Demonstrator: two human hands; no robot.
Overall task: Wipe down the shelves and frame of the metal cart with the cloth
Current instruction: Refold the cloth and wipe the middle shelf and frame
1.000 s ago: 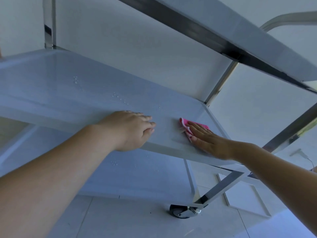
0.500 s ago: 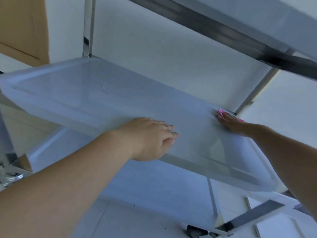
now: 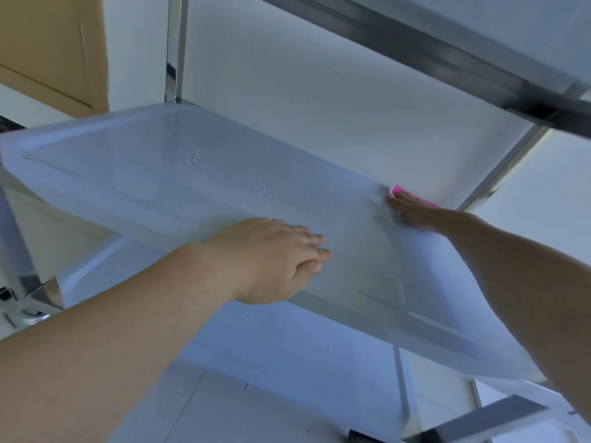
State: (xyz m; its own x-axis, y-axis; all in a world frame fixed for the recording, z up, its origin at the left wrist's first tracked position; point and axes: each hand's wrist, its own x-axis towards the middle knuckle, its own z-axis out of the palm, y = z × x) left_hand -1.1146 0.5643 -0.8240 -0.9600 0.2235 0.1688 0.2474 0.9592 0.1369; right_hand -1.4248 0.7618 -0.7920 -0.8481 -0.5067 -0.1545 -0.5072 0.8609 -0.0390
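Observation:
The metal cart's middle shelf [image 3: 166, 174] fills the view, shiny and dotted with water drops. A pink cloth [image 3: 399, 190] lies on the shelf near its far right corner. My right hand [image 3: 412, 211] presses flat on the cloth with straight fingers and hides most of it. At the shelf's near edge my left hand [image 3: 275, 257] rests palm down, fingers together. The top shelf [image 3: 479, 43] runs overhead at the upper right. The bottom shelf [image 3: 287, 362] shows below, also wet.
An upright post [image 3: 174, 49] of the frame stands at the back left, another post [image 3: 499, 167] at the back right. A brown door or cabinet [image 3: 54, 49] is at the upper left. White floor tiles [image 3: 224, 417] lie under the cart.
My right hand has slid the pink cloth from the shelf's near edge to its far right corner. My left hand stays on the near edge. The view has shifted.

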